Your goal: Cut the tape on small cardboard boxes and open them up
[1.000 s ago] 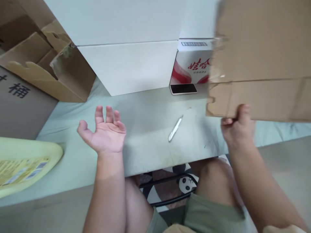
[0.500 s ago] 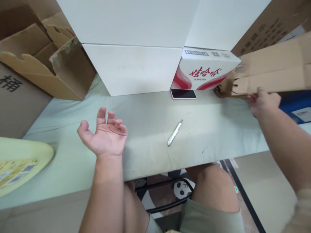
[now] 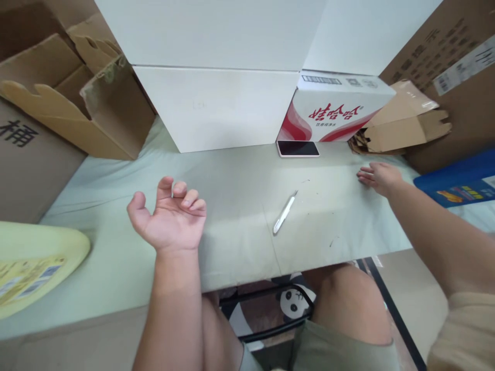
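My left hand (image 3: 170,219) rests palm up on the pale green table (image 3: 232,175), fingers loosely curled, holding nothing. My right hand (image 3: 379,176) hovers palm down over the table's right side with fingers stretched out, empty, just in front of a flattened brown cardboard box (image 3: 402,126) lying against the red and white carton (image 3: 332,111). A small white knife (image 3: 284,213) lies on the table between my hands. A phone (image 3: 298,148) lies face up at the foot of the carton.
Large white boxes (image 3: 216,103) stand at the back. Open brown cartons (image 3: 77,103) sit at the left, a big brown box (image 3: 456,87) at the right, a blue package (image 3: 460,180) beside it. A yellow object (image 3: 34,263) lies at the near left. My knees show under the table.
My right hand swung the cardboard piece to the right, set it down beside the red and white carton and let go. My left hand curled its fingers a little.
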Available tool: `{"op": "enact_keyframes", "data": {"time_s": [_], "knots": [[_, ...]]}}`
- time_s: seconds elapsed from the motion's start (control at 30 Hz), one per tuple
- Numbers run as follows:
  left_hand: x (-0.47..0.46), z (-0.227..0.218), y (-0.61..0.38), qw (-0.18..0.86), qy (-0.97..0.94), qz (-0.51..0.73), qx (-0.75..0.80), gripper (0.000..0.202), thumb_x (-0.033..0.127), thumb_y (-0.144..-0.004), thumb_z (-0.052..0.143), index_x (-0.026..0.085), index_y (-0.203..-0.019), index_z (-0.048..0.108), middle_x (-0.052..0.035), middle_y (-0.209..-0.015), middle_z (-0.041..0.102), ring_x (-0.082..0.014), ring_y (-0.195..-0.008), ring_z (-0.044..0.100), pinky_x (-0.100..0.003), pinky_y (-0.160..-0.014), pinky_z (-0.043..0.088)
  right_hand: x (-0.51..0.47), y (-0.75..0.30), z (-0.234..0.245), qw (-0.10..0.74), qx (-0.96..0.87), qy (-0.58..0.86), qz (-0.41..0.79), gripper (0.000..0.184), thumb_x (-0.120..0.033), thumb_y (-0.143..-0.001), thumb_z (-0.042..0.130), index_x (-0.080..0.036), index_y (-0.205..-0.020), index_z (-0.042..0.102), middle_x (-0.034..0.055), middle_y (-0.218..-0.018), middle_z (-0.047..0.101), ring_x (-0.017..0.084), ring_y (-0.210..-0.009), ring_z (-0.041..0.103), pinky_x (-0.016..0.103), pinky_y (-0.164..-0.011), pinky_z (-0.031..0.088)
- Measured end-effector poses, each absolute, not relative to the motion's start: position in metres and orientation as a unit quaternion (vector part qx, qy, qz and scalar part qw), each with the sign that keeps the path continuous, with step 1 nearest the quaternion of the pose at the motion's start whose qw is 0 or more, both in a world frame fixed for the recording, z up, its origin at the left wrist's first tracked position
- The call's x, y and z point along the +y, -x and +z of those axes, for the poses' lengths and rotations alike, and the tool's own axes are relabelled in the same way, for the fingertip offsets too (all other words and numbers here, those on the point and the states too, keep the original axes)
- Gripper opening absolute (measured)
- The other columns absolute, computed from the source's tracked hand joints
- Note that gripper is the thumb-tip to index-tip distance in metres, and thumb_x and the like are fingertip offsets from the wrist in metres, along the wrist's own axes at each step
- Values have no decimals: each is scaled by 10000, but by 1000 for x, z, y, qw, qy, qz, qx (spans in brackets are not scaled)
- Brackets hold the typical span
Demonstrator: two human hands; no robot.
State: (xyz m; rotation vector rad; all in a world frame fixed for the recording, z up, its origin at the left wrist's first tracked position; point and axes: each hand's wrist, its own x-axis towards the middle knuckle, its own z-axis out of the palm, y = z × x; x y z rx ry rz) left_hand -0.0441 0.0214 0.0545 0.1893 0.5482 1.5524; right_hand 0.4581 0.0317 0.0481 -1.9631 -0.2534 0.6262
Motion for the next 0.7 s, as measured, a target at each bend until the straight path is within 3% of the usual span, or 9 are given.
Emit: {"op": "enact_keyframes", "data": {"time_s": [0.1, 0.27, 0.4, 0.5, 0.6, 0.7], "knots": [[20, 51, 46, 675, -80, 692, 244, 363, 578, -808, 658, 220, -864, 690, 18, -649, 581, -90, -460, 478, -232, -419, 435, 31, -457, 48, 493, -118, 823, 256, 158, -176, -1016, 639, -146, -1171, 633, -2, -935, 650, 97, -742, 656, 207, -619, 571], [16, 45, 51, 670, -124, 686, 255, 332, 531, -732, 742, 231, -871, 706, 2, -676, 592, -101, -507, 494, -253, -441, 452, 41, -465, 50, 488, -127, 835, 221, 435, -47, -981, 566, -165, -1399, 533, -2, -921, 610, 67, -648, 641, 232, -681, 562], [17, 43, 52, 661, -143, 683, 278, 312, 498, -698, 779, 239, -857, 707, -2, -673, 571, -109, -518, 481, -263, -427, 435, 63, -482, 45, 501, -131, 831, 204, 655, -11, -949, 497, -243, -1554, 404, 101, -1125, 655, 30, -610, 646, 268, -700, 534], [20, 44, 46, 656, -134, 683, 292, 311, 490, -685, 799, 243, -840, 691, -1, -672, 578, -112, -515, 464, -276, -419, 427, 85, -496, 41, 504, -131, 831, 198, 664, -21, -965, 426, -276, -1577, 399, 178, -1257, 656, 29, -607, 649, 291, -634, 492], [24, 46, 37, 656, -116, 680, 307, 316, 470, -664, 814, 235, -819, 671, 2, -661, 576, -113, -517, 466, -281, -416, 430, 108, -508, 41, 498, -144, 837, 175, 570, -50, -987, 386, -211, -1524, 491, 214, -1278, 668, 0, -546, 567, 309, -576, 427], [29, 47, 29, 656, -105, 678, 316, 328, 459, -639, 822, 231, -810, 661, 10, -650, 559, -105, -508, 457, -273, -408, 431, 128, -517, 41, 476, -183, 850, 128, 582, -39, -982, 328, -165, -1528, 485, 224, -1293, 668, -38, -503, 462, 317, -557, 371]]}}
